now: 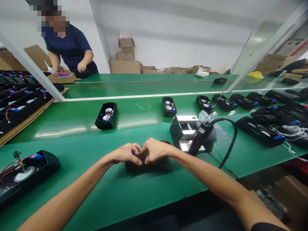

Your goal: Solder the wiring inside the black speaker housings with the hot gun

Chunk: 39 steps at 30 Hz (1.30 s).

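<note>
A black speaker housing (pixel 134 166) lies on the green belt straight in front of me. My left hand (pixel 126 154) and my right hand (pixel 154 150) meet on top of it, fingers curled down into it and touching each other. Most of the housing is hidden beneath them, and I cannot see what the fingertips pinch. Just right of my right hand a black powered screwdriver (pixel 199 138) hangs on a cable, leaning against a small black-and-white stand (pixel 186 128).
More open black housings sit on the belt: one at far left (pixel 24 173) with red wires, one (pixel 106 116), one (pixel 169 106), several in rows at right (pixel 260 131). A person in dark blue (pixel 69 48) works at a cardboard box (pixel 61 77) across the belt.
</note>
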### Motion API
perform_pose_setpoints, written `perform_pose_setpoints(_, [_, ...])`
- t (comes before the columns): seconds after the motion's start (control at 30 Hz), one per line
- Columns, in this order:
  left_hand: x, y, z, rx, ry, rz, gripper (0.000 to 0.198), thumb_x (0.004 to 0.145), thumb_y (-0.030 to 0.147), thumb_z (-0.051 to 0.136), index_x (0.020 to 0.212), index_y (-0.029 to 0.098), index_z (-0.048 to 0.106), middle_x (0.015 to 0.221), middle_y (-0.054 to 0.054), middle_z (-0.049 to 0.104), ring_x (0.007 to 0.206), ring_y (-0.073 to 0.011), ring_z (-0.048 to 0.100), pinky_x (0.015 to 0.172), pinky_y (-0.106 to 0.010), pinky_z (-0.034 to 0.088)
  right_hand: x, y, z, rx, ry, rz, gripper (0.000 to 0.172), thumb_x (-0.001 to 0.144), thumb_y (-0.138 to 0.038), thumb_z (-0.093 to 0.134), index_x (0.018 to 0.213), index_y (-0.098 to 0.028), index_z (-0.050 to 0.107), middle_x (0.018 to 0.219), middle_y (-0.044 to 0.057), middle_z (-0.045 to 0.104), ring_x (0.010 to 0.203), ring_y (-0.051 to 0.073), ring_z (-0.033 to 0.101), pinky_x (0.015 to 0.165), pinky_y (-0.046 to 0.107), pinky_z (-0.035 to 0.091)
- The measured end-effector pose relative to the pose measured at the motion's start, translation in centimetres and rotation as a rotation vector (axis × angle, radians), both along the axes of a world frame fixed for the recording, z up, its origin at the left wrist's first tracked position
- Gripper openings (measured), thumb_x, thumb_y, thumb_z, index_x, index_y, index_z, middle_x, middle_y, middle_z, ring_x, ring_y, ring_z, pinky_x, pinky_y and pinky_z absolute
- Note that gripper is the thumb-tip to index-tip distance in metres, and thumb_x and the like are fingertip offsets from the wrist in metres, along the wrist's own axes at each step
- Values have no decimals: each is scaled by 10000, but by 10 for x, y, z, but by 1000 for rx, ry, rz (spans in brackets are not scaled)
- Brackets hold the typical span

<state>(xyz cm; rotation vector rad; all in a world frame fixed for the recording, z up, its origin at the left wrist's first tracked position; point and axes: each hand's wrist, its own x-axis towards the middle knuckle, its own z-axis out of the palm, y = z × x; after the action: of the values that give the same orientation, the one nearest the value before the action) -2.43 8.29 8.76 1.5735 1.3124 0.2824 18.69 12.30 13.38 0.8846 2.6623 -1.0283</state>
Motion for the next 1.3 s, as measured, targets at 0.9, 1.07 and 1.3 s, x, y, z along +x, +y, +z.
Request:
perform_pose_setpoints(0.9, [12, -77, -76, 964, 381, -146, 226, 648, 104, 701, 758, 298, 741, 1025, -19, 720, 1387, -410, 482, 1048, -597, 377, 137, -56, -73, 365, 1043, -1272, 375, 865, -467, 778, 1102, -213, 636, 1055, 89, 740, 965, 261, 712, 889, 452, 592])
perform_pose_setpoints(1.07, [9, -78, -73, 1005, 408, -174, 238, 664, 116, 693, 790, 312, 742, 1021, -12, 726, 1385, -407, 467, 1033, -585, 365, 133, -51, -78, 180, 1248, -1192, 341, 844, -349, 796, 1082, -227, 585, 649, -85, 610, 510, 123, 554, 575, 300, 509])
perform_pose_setpoints(1.3, [6, -76, -96, 1131, 419, -173, 189, 687, 186, 729, 795, 340, 748, 990, -7, 737, 1355, -401, 488, 996, -531, 373, 158, -45, -23, 466, 1513, -1165, 379, 907, -322, 773, 1184, -258, 522, 658, -101, 637, 485, 107, 558, 550, 279, 496])
